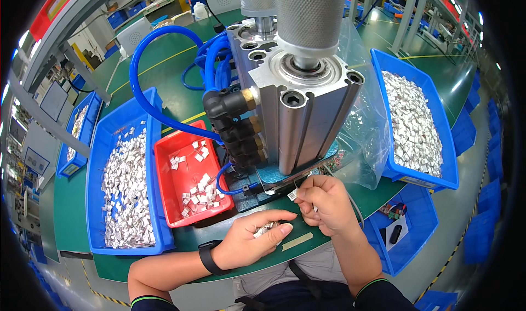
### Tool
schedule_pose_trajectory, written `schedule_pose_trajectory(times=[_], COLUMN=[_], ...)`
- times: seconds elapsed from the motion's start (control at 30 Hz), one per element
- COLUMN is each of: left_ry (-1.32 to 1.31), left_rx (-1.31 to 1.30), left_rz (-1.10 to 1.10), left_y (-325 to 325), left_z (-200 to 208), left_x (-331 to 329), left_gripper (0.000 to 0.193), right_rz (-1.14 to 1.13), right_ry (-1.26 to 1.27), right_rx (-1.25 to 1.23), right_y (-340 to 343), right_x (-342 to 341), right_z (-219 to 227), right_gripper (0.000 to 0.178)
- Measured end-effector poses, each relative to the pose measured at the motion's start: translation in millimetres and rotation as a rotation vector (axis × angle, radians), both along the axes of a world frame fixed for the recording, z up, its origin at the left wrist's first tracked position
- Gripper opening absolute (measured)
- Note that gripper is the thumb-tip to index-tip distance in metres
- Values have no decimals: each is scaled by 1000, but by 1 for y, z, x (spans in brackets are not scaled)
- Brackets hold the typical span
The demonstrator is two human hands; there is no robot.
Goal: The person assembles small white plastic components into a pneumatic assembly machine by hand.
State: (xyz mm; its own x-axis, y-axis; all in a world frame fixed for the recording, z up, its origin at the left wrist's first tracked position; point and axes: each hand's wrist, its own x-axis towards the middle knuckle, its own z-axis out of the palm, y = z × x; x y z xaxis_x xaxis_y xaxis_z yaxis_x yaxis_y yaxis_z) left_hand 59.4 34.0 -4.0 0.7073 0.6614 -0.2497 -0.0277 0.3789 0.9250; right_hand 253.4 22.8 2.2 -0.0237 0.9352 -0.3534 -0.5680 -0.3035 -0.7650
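Observation:
Small white block-shaped parts (pixel 264 229) lie cupped in my left hand (pixel 241 241), whose thumb and forefinger curl around them. Close to its fingertips, my right hand (pixel 330 206) is closed in a pinch on one small white part with thin wire leads (pixel 292 195). That part is at the front foot of a metal pneumatic press (pixel 304 113), just below its base. I cannot make out whether the part touches the base. More white may show between the lower fingers of the right hand, too small to tell.
Left of the press stand a red bin (pixel 180 187) with scattered white parts and a blue bin (pixel 96 201) full of them. Another full blue bin (pixel 446 141) is on the right, above a lower blue tray (pixel 419 245). Blue air hoses (pixel 137 86) loop beside the press; clear plastic (pixel 364 119) hangs behind.

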Motion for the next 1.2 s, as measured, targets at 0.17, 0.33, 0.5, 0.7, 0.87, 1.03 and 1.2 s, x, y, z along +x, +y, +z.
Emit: schedule_pose_trajectory(times=[0.17, 0.33, 0.5, 0.7, 0.87, 1.03, 1.2], left_ry=[-8, -13, -21, -27, -20, -11, -26], left_rx=[25, -15, -48, -91, -134, -144, -105], left_rz=[10, 6, 32, 70, 145, 141, 122], left_y=[0, 0, 0, 0, 0, 1, 1], left_z=[3, 4, -1, 1, 0, -3, -2], left_x=[2, 3, 2, 3, 6, 4, 6], left_gripper=[25, 24, 24, 22, 20, 19, 20], right_rz=[-4, -1, 4, 17, 93, 106, 145], right_ry=[-1, 7, 24, -46, -194, -313, -130], right_rx=[0, -1, 24, 139, 264, 337, 183], right_y=[0, 0, 0, -9, -20, -22, -19], right_x=[0, 0, -2, -3, -3, -6, -13], right_z=[0, -1, -2, -9, -19, -15, -15], right_gripper=[8, 8, 8, 9, 9, 9, 10])
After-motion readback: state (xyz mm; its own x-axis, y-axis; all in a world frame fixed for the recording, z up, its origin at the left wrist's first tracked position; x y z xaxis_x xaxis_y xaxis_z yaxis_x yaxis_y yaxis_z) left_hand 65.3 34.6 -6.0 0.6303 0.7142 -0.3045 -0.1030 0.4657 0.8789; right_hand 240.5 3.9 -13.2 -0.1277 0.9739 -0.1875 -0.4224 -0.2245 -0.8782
